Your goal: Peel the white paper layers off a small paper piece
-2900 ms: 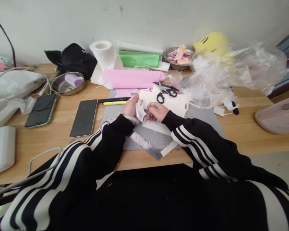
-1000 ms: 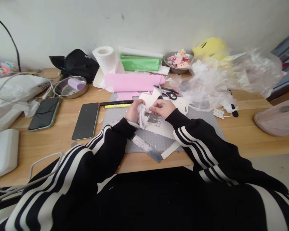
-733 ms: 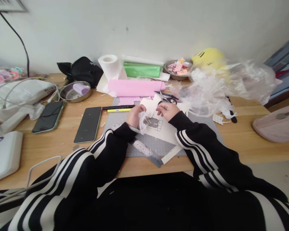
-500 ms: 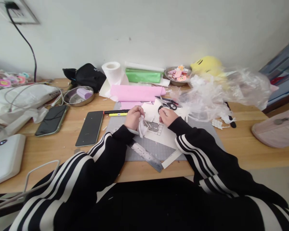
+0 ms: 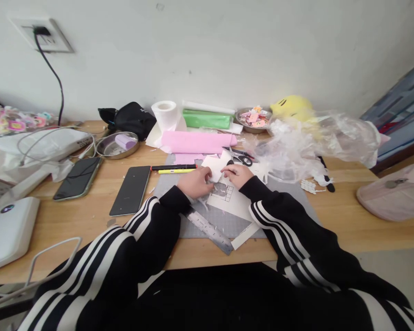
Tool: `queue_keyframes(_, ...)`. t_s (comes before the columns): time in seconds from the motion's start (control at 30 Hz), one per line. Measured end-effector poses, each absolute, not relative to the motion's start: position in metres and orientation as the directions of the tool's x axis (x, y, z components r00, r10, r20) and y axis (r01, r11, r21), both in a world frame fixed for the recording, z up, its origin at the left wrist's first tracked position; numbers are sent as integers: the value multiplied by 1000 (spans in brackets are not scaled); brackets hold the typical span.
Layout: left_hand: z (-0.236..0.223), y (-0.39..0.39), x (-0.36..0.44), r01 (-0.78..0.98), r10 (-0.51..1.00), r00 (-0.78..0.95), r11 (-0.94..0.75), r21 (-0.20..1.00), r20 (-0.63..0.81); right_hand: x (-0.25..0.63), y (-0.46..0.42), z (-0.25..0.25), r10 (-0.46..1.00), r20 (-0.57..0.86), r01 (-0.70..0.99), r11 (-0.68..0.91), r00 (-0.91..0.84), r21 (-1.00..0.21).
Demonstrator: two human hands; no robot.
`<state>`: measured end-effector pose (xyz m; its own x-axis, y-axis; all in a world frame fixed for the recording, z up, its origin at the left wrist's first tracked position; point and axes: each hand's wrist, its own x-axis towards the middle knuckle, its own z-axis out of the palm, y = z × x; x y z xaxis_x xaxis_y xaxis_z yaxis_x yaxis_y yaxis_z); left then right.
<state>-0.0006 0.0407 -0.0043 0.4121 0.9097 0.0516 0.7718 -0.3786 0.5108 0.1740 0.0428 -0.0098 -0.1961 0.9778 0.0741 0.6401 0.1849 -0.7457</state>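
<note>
My left hand [image 5: 196, 182] has its fingers curled at the left edge of a piece of white paper [image 5: 214, 166] above the grey cutting mat [image 5: 193, 220]. Across from it, my right hand [image 5: 239, 176] is closed with fingertips near the paper's right side; whatever they pinch is too small to make out. Beneath both hands lies a printed sheet [image 5: 232, 202] with a dark picture and grid lines, small white scraps on it. A metal ruler [image 5: 210, 230] slants across the mat's front edge, beside a white paper strip [image 5: 244, 236].
Scissors [image 5: 242, 157], a black pen and a yellow marker [image 5: 175, 171] lie beyond the hands. Pink sheet material [image 5: 198, 142], a white roll [image 5: 165, 117] and crumpled clear plastic [image 5: 290, 142] sit behind. Left are two phones [image 5: 130, 191] and a metal dish [image 5: 117, 151].
The crumpled white piece that hung from my left hand no longer shows below it. My left hand has moved slightly right, closer to my right hand, whose fingers have loosened. The view has tilted up.
</note>
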Motion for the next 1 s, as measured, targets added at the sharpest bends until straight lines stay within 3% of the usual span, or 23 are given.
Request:
queue_keyframes(0.27,-6,43,1,748,907,408,-396,533,102,170,38,-10,982,120,567,184,-149,-803)
queue_keyframes(0.43,-9,39,6,696,902,410,-404,594,134,165,34,-5,937,266,539,348,-226,-767)
queue_keyframes(0.7,-19,43,7,626,901,409,-391,675,142,165,35,-8,956,194,530,284,-220,-799)
queue_keyframes(1.0,-9,35,9,581,858,482,-464,669,177,161,34,-17,991,68,544,122,-119,-830)
